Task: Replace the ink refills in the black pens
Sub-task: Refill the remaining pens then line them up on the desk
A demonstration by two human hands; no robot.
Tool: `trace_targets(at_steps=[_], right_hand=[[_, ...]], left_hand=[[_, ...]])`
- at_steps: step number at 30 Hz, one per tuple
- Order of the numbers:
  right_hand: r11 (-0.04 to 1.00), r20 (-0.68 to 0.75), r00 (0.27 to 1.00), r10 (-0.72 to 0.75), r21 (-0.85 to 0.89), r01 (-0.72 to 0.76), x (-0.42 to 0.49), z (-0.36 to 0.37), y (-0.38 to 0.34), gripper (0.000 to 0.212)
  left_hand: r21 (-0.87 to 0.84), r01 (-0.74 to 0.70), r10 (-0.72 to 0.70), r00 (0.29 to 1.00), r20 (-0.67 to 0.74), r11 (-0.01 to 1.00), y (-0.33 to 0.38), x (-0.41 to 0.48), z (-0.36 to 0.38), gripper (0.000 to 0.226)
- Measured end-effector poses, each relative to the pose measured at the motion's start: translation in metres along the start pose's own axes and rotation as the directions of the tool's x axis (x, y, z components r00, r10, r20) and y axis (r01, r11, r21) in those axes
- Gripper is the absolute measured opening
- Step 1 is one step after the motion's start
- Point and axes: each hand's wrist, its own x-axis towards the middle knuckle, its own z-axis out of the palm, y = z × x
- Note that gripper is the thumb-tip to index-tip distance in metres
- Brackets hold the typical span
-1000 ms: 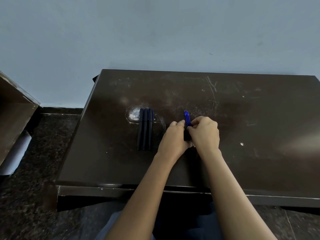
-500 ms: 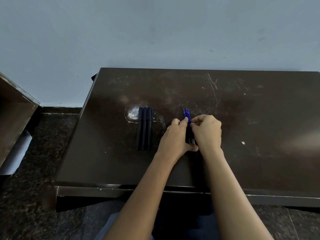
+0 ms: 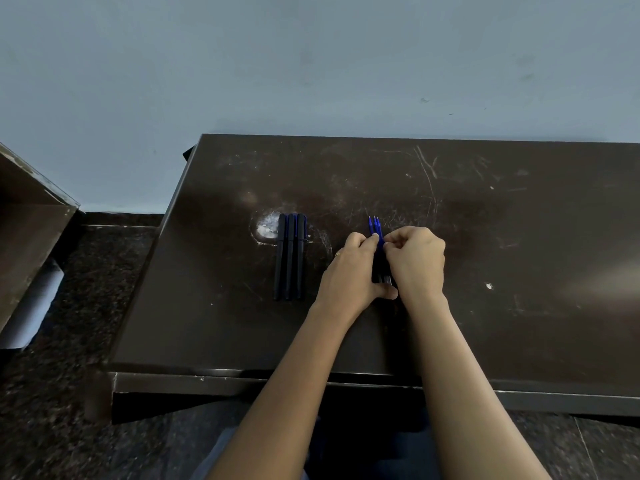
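Three black pens point(image 3: 290, 256) lie side by side on the dark table point(image 3: 519, 237), left of my hands. A small bundle of blue-tipped ink refills point(image 3: 374, 226) lies on the table between my hands, tips pointing away from me. My left hand point(image 3: 349, 275) holds the bundle from the left, its thumb under the near ends. My right hand point(image 3: 417, 261) pinches the bundle from the right with curled fingers. Most of the refills' length is hidden by my hands.
A scuffed white patch point(image 3: 266, 228) marks the table beside the pens' far ends. A brown board point(image 3: 27, 230) leans at the left over the speckled floor point(image 3: 69, 323). The table's back edge meets a blue-grey wall point(image 3: 311, 64).
Both hands have shifted slightly while holding the refills, and the bundle now lies flatter on the table with its tips evened out. The black pens have not moved.
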Motion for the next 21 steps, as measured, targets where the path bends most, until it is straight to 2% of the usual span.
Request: trace_targets(at_steps=[21], right_hand=[[1.000,-0.020,0.999,-0.028,0.011,0.028,0.0021,0.0019,-0.0006,0.015]], left_hand=[[0.000,-0.025,0.025,1.000,-0.016,1.000,0.0013,0.0006,-0.0001,0.090]])
